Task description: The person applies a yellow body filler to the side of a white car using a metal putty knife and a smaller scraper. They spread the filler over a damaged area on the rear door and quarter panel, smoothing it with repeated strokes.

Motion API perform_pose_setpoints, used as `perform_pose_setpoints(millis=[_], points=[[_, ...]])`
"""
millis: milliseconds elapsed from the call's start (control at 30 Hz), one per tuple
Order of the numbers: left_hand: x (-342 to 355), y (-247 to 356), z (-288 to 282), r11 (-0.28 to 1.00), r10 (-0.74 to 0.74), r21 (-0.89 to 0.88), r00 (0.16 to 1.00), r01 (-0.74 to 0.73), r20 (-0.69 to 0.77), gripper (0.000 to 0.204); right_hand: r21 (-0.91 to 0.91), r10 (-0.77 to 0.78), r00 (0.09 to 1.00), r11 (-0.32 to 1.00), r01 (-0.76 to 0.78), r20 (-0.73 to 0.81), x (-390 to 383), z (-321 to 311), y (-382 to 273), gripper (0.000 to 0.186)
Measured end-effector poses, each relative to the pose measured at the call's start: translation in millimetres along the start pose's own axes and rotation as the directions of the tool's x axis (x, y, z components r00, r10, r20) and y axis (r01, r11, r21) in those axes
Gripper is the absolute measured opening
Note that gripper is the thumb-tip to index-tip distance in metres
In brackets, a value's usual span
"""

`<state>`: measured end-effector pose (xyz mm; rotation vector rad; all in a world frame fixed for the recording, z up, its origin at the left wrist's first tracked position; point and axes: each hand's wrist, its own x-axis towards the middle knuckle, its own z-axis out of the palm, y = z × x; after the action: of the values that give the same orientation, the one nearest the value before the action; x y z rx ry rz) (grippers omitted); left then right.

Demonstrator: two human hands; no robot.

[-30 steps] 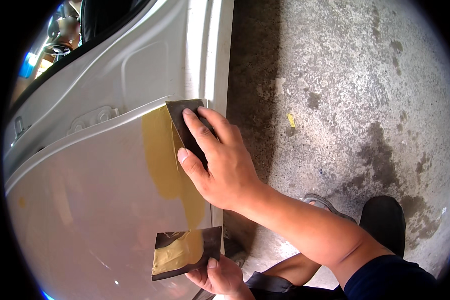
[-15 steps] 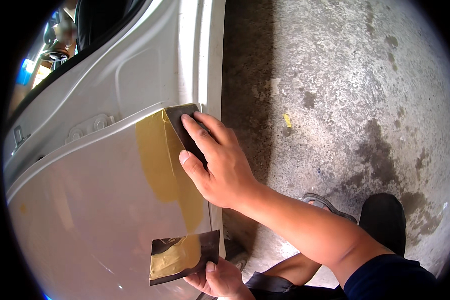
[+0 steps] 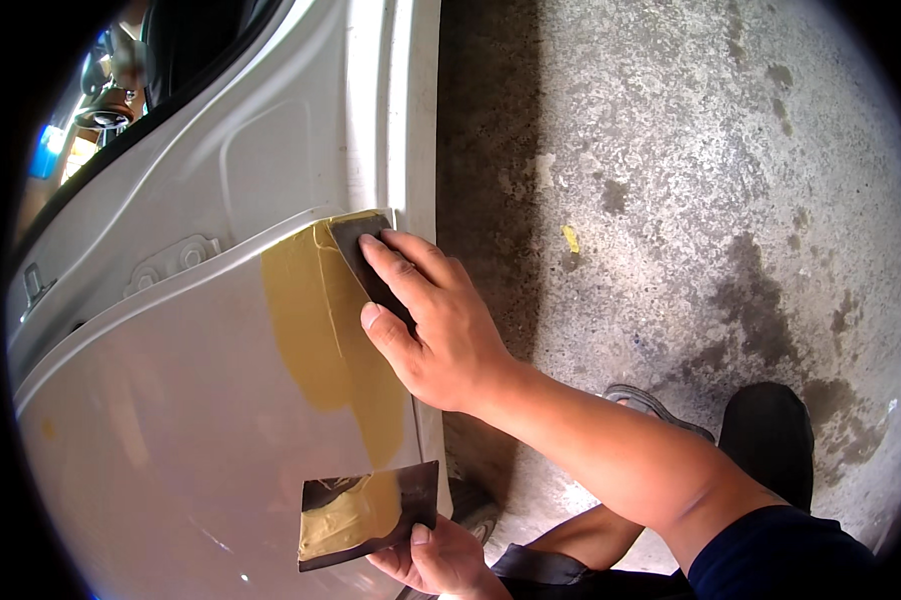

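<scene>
A pale car body panel (image 3: 181, 400) bears a long patch of yellow putty (image 3: 306, 320) near its right edge, with a thin raised ridge running down it. My right hand (image 3: 436, 320) presses a dark flat spreader (image 3: 349, 237) against the panel at the right side of the patch, fingers on its face; the hand hides much of the spreader. Lower down, my left hand (image 3: 439, 560) grips a dark square putty board (image 3: 418, 490) by its right corner, thumb on top. A thick lump of yellow putty (image 3: 336, 525) lies on that board, which is held over the panel's lower part.
Beyond the panel's rim is a recessed frame with a bolted bracket (image 3: 176, 262). Stained concrete floor (image 3: 671, 150) lies to the right, with a small yellow scrap (image 3: 571, 239) on it. A sandalled foot (image 3: 651, 402) and a dark-clad knee (image 3: 768, 440) show at lower right.
The view has shifted slightly left. My right hand and the spreader have moved a little rightward relative to the panel, exposing slightly more smoothed putty. My left hand with the board looks nearly still.
</scene>
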<state>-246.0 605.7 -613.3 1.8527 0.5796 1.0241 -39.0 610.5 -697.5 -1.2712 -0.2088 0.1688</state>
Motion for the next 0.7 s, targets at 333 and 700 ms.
perform_pose_setpoints(millis=[333,700], points=[[0,-1,-3,1.000,0.008,-0.013,1.000,-0.007,0.011,0.064,0.097,0.025,0.999,0.995,-0.029,0.044,0,-1,11,0.048],[0,-1,-8,0.999,0.020,-0.030,0.999,-0.019,0.039,0.063,0.120,-0.004,0.999,0.993,-0.001,0.042,1,1,22,0.050]])
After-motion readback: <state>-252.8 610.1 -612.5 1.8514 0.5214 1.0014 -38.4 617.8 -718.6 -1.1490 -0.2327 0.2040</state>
